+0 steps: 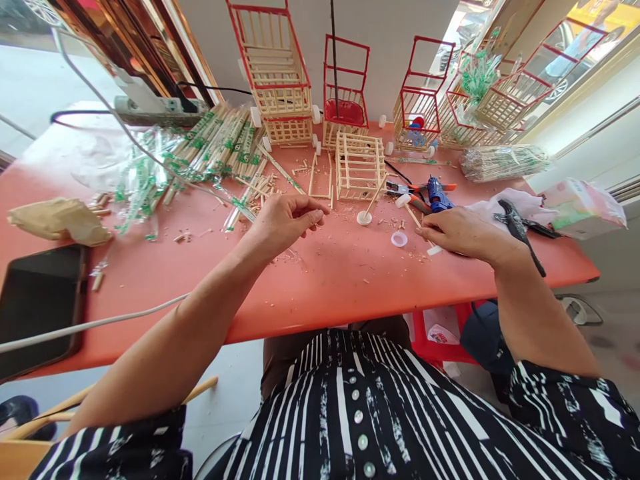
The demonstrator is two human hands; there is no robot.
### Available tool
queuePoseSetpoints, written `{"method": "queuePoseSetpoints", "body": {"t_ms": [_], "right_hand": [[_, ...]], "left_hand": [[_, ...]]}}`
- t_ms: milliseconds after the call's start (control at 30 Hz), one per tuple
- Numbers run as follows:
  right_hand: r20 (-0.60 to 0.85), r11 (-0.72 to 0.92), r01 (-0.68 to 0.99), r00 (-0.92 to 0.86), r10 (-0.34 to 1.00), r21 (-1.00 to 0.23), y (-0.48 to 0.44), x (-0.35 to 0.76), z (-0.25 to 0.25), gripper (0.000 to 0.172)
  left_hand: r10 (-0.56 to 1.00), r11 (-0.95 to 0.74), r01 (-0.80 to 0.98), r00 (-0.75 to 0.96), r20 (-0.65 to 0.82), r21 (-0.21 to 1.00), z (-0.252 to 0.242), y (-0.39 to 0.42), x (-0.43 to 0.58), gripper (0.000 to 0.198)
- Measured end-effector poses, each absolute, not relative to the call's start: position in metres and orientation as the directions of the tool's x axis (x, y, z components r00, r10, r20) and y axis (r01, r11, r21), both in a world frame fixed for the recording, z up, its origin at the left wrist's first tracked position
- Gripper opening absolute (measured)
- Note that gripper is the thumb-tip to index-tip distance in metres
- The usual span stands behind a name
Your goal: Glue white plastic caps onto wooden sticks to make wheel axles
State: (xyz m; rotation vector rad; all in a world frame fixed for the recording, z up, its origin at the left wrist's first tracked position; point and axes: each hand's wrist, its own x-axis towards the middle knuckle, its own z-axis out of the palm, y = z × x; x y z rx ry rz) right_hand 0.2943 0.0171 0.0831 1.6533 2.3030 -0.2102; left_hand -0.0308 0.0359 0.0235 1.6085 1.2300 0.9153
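My left hand (283, 221) hovers over the table, fingers loosely curled and thumb apart from them, with nothing visible in it. At the right, the fingers of my right hand (463, 233) close on a thin wooden stick (414, 217) with a white wheel (403, 201) at its upper end and another white piece (435, 251) low down. Between the hands, a second stick (375, 200) stands tilted from a white round wheel (365, 218). A loose white ring (399, 239) lies near my right fingertips. Behind these sits a small stick-built basket frame (361, 165).
Finished-looking stick carts (283, 87) with red handles line the back. Wrapped chopsticks (220, 143) pile up at the left. A blue glue gun (438, 195), pliers (400, 189) and a black clamp (523, 230) lie at the right. A phone (40, 300) rests front left. Wood scraps litter the orange table (320, 287).
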Motion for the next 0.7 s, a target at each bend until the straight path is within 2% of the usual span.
{"method": "queuePoseSetpoints", "body": {"t_ms": [100, 200, 300, 367, 433, 533, 700], "right_hand": [[-0.21, 0.313, 0.945, -0.327, 0.922, -0.095, 0.016, 0.296, 0.087, 0.034], [-0.035, 0.289, 0.898, -0.318, 0.947, -0.333, 0.007, 0.292, 0.088, 0.043], [0.137, 0.297, 0.802, -0.265, 0.955, -0.519, -0.007, 0.276, 0.085, 0.046], [0.218, 0.353, 0.699, -0.278, 0.936, -0.622, -0.016, 0.258, 0.08, 0.042], [0.28, 0.429, 0.62, -0.328, 0.902, -0.657, -0.021, 0.239, 0.075, 0.039], [0.384, 0.563, 0.538, -0.415, 0.825, -0.627, -0.017, 0.212, 0.065, 0.04], [0.391, 0.633, 0.48, -0.513, 0.764, -0.607, 0.004, 0.188, 0.052, 0.044]], "left_hand": [[0.967, -0.096, 0.304, 0.255, 0.016, 0.948, 0.025, 0.035, -0.03, 0.02], [0.95, -0.04, 0.217, 0.311, -0.03, 0.975, 0.025, 0.032, -0.027, 0.017], [0.895, 0.085, 0.076, 0.433, -0.11, 0.993, 0.022, 0.026, -0.022, 0.02], [0.828, 0.216, -0.007, 0.531, -0.179, 0.976, 0.019, 0.021, -0.018, 0.027], [0.753, 0.348, -0.084, 0.618, -0.225, 0.934, 0.015, 0.016, -0.013, 0.037], [0.676, 0.472, -0.155, 0.695, -0.244, 0.868, 0.011, 0.013, -0.009, 0.042], [0.704, 0.519, -0.219, 0.659, -0.267, 0.826, 0.011, 0.018, -0.014, 0.034]]}}
